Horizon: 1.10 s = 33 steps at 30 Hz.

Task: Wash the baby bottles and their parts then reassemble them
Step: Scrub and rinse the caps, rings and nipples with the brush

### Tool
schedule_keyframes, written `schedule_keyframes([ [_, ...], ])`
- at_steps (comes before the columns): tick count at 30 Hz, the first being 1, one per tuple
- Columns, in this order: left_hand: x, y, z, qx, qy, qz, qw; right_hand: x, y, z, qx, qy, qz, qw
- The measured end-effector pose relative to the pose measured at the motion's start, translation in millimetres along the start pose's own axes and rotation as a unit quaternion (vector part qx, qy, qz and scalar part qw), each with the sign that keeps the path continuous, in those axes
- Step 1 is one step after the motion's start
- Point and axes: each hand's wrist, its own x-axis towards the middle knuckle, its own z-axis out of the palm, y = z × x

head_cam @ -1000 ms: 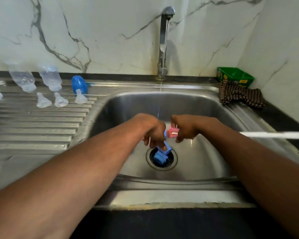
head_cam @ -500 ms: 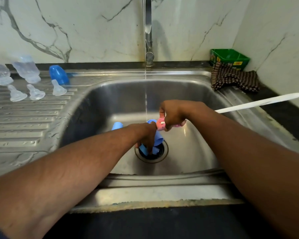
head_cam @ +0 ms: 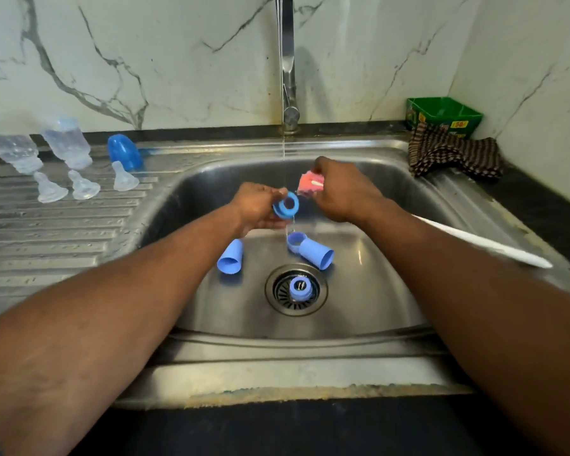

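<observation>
Left fingers around blue bottle ring, under the water stream

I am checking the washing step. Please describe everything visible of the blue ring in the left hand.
The blue ring looks like smooth plastic: a round collar with a wide flange and an open centre. The left hand pinches it over the sink, tilted, opening facing the camera, under the thin water stream. It looks wet.

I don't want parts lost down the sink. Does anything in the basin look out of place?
Yes: a small blue ring sits right on the drain strainer. Two blue caps lie tipped on the basin floor.
</observation>
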Motion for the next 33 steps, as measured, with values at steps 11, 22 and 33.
schedule_keyframes([
  [11,5,40,14,-0.319,-0.03,0.059,0.945,1,-32,-16,-0.026,0.14,-0.104,0.984],
  [22,6,40,18,-0.35,-0.045,0.051,0.934,12,-29,-12,0.048,0.164,-0.099,0.98],
  [33,0,49,-1,-0.334,-0.095,0.089,0.934,16,-39,-20,-0.003,0.177,-0.114,0.978],
])
